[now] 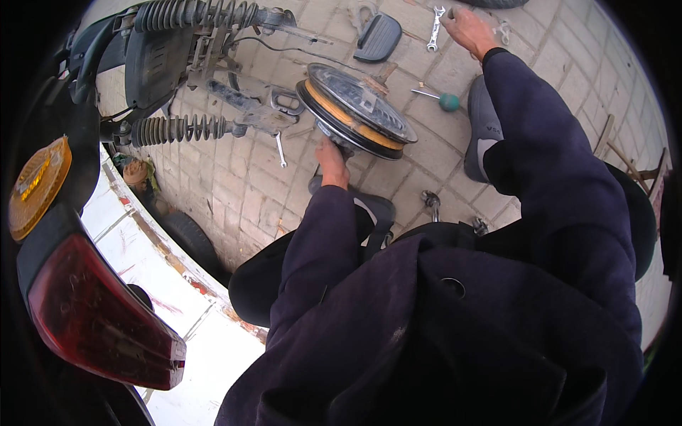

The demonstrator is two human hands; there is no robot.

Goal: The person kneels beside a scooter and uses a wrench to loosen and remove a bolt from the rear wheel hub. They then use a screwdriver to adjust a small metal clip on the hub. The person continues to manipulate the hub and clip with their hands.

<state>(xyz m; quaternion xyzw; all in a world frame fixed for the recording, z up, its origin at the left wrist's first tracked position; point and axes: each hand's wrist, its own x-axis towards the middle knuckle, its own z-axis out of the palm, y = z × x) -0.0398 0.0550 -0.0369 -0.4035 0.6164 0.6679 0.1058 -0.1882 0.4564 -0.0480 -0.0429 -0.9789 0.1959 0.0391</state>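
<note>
A tyreless wheel rim (366, 106), black and grey with a yellow-brown band, is tilted above the paving. My left hand (332, 167) grips it from below at the near side, near its middle; some of the fingers are hidden under it. Farther off to the right, my right hand (471, 32) reaches down to the ground, its fingers bent beside the upper end of a double open-ended wrench (434, 32). Whether they pinch the wrench cannot be made out. A screwdriver (446, 101) with a green handle lies between the rim and my right shoe.
At the left stands a vehicle's rear end with two spring shock absorbers (181, 130), a red tail light (99, 312) and an amber reflector (40, 186). A second wrench (281, 150) lies by the frame. A black footrest-like part (379, 37) is beyond the rim. Metal parts (430, 204) lie near my feet.
</note>
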